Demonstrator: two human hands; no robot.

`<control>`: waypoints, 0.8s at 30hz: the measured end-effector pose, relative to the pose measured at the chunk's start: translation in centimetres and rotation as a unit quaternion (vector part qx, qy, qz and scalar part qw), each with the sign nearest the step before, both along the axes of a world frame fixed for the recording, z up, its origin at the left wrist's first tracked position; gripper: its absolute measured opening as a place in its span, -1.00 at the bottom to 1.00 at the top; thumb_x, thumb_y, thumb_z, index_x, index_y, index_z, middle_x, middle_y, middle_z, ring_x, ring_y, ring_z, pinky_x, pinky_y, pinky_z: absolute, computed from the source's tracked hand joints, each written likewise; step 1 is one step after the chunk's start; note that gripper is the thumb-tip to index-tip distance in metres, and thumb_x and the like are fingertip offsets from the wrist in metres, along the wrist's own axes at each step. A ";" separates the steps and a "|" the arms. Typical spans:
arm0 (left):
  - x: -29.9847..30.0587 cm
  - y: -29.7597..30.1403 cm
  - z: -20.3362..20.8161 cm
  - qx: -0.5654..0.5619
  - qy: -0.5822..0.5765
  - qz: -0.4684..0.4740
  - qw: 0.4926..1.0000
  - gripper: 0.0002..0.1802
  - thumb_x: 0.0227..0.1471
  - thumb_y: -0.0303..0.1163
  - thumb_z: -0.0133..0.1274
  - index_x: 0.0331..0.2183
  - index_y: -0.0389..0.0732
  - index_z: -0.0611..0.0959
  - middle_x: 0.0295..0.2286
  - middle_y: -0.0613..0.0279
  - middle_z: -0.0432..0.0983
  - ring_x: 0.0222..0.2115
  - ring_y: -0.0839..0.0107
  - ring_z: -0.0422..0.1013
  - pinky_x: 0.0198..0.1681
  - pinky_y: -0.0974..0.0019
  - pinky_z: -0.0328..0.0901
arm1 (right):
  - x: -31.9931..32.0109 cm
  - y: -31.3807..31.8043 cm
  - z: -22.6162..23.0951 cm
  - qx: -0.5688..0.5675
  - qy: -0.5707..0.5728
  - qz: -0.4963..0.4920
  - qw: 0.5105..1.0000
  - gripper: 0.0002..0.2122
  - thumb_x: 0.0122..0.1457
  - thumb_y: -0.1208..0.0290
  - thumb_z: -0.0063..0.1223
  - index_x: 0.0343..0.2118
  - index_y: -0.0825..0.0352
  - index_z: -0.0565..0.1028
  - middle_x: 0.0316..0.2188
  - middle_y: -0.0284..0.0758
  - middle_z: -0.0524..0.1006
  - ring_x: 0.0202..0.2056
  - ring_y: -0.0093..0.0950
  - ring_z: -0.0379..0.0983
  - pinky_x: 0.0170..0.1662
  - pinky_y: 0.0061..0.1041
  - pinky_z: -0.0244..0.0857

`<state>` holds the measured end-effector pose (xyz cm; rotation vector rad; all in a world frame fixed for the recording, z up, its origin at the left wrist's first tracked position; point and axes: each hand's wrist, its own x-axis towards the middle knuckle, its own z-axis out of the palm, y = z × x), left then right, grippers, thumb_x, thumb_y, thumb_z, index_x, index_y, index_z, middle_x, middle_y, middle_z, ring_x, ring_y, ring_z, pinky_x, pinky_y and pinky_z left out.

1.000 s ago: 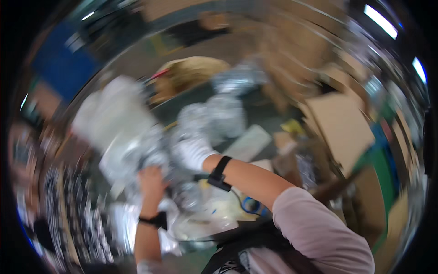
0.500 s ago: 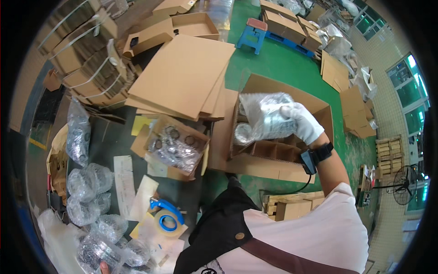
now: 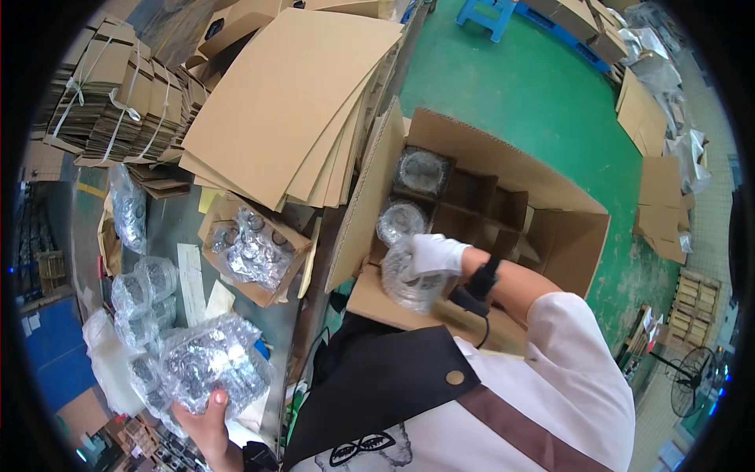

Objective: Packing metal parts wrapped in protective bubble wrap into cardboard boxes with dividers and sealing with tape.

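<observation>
My bare left hand (image 3: 206, 425) grips a bubble-wrapped bundle (image 3: 212, 358) above the left-hand table. What is inside the wrap I cannot make out. My white-gloved right hand (image 3: 440, 256) is closed on another bubble-wrapped, rounded piece (image 3: 409, 285) at the near left corner of an open cardboard carton (image 3: 570, 248). Cardboard dividers (image 3: 469, 189) split the carton into compartments. Two wrapped pieces sit in its left column: one (image 3: 422, 171) at the far end, another (image 3: 399, 220) just beyond my glove. Several other compartments look bare.
Flat cardboard sheets (image 3: 283, 102) are stacked on the table left of the carton. A small box (image 3: 255, 248) holds wrapped parts; more bubble-wrapped pieces (image 3: 141, 295) stand farther left. Strapped cardboard bundles (image 3: 118, 90) and a blue stool (image 3: 485, 17) are farther off.
My right hand has moved from over the carton toward its near left corner with a wrapped piece. My left hand has risen into view holding a bundle. The view has shifted.
</observation>
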<state>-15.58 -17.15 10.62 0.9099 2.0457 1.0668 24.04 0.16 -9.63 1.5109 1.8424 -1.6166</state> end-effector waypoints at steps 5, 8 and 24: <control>4.8 3.2 0.2 -0.015 -0.011 0.003 1.000 -0.15 -0.19 -0.35 0.42 0.07 -0.39 0.32 -0.10 0.09 0.43 -0.13 0.33 0.38 0.00 0.28 0.27 | -4.3 -1.2 -5.1 0.140 0.072 -0.175 0.972 -0.67 -0.06 0.24 0.20 -0.29 0.38 0.55 -0.39 -0.04 0.59 -0.29 -0.10 0.56 -0.17 -0.23 0.41; 6.2 3.3 0.2 0.019 0.017 0.002 1.000 -0.22 -0.20 -0.32 0.44 0.01 -0.39 0.42 -0.18 0.14 0.48 -0.20 0.37 0.41 -0.04 0.29 0.30 | -6.0 -2.6 -6.5 0.253 0.010 -0.142 0.957 -0.79 0.02 0.37 0.10 -0.36 0.42 0.50 -0.45 -0.01 0.56 -0.33 -0.07 0.55 -0.21 -0.15 0.40; 24.9 20.8 -3.6 0.129 0.326 -0.675 0.649 -0.46 -0.20 -0.08 0.33 -0.31 -0.30 0.54 -0.32 0.06 0.46 -0.24 0.09 0.35 -0.12 0.10 0.19 | 12.0 -4.7 7.7 0.024 0.295 -0.365 0.882 -0.67 0.28 0.40 -0.08 0.03 0.47 0.42 -0.12 -0.19 0.56 -0.08 -0.46 0.50 0.03 -0.49 0.35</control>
